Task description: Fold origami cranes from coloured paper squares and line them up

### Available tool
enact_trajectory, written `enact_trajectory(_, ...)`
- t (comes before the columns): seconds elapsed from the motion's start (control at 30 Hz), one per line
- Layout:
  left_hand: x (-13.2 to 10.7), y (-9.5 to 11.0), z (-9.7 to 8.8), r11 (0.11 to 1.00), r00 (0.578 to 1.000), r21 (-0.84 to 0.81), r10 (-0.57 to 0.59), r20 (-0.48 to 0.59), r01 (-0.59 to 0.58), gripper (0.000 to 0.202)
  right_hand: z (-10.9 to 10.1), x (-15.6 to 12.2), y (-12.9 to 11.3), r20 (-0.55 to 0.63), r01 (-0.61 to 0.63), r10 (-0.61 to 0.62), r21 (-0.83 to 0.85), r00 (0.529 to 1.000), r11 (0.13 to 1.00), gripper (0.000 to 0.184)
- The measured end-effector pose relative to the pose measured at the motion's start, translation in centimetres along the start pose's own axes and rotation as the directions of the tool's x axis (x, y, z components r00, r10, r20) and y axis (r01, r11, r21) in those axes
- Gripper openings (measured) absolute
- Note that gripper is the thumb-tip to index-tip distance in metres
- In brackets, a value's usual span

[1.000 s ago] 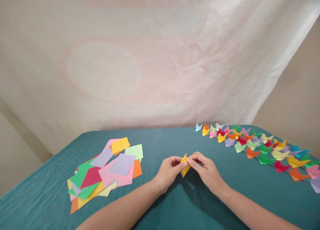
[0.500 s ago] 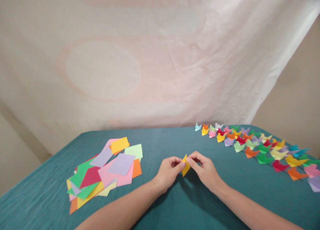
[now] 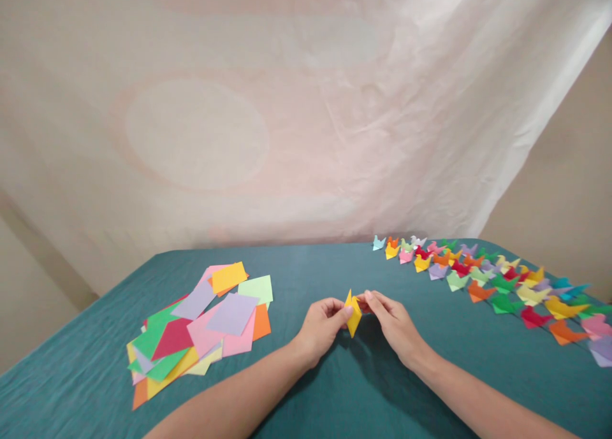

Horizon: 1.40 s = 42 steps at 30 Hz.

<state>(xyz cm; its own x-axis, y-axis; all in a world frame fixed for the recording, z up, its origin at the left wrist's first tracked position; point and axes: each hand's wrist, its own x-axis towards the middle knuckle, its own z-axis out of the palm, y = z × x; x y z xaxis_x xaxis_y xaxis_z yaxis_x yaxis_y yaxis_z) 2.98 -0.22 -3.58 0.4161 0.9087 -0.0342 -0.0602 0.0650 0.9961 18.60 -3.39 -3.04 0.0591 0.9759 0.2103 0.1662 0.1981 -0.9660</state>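
Observation:
Above the front middle of the table I hold a small piece of folded yellow paper (image 3: 353, 320) upright, with one pointed tip standing up. My left hand (image 3: 324, 324) pinches its left side between thumb and fingers. Close against the upper right edge is my right hand (image 3: 393, 321), its thumb and fingertips drawn together on a small flap there. The right fingertips are partly hidden behind the paper.
On the left lies a loose pile of coloured paper sheets (image 3: 233, 314). Several rows of small folded paper birds (image 3: 505, 303) stand on the right. A green cloth (image 3: 306, 270) covers the table, and a pale hanging sheet (image 3: 306, 120) closes off the back.
The right thumb has moved off the paper's face to its upper right edge. The folded yellow paper has turned slightly, and a pointed tip and a side flap now show.

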Motion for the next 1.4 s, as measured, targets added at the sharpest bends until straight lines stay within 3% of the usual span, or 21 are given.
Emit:
enact_trajectory(0.37, -0.2, 0.5, 0.1, 0.998, 0.999, 0.063, 0.019, -0.029, -0.017, 0.035, 0.0, -0.4, -0.2, 0.095, 0.025, -0.009, -0.175, 0.995, 0.984, 0.028)
enact_trajectory(0.6, 0.0, -0.3, -0.1, 0.994, 0.995, 0.05, 0.1, 0.008, -0.1, 0.03, -0.3, -0.3, -0.1, 0.125, 0.018, 0.007, -0.197, 0.992, 0.98, 0.027)
enact_trajectory(0.73, 0.1, -0.4, -0.3, 0.98, 0.985, 0.114, 0.169, -0.04, -0.163, 0.031, -0.1, -0.2, 0.0, 0.137, 0.026, 0.003, -0.212, 0.991, 0.977, 0.027)
enact_trajectory(0.93, 0.1, 0.1, -0.6, 0.934, 0.977, 0.299, 0.21, -0.026, -0.193, 0.028, -0.4, 0.1, 0.2, 0.116, 0.14, -0.103, -0.386, 0.988, 0.912, 0.025)
enact_trajectory(1.17, 0.0, 0.0, -1.4, 0.776, 0.961, 0.58, 0.274, 0.045, -0.248, 0.018, -0.7, 0.8, 1.7, 0.101, 0.159, -0.123, -0.608, 0.987, 0.778, 0.02)
enact_trajectory(1.4, -0.4, 0.8, -1.8, 0.406, 0.885, 0.817, 0.393, 0.248, -0.409, 0.017, -0.5, 1.0, 2.3, 0.111, 0.181, -0.146, -0.692, 0.983, 0.699, 0.02)
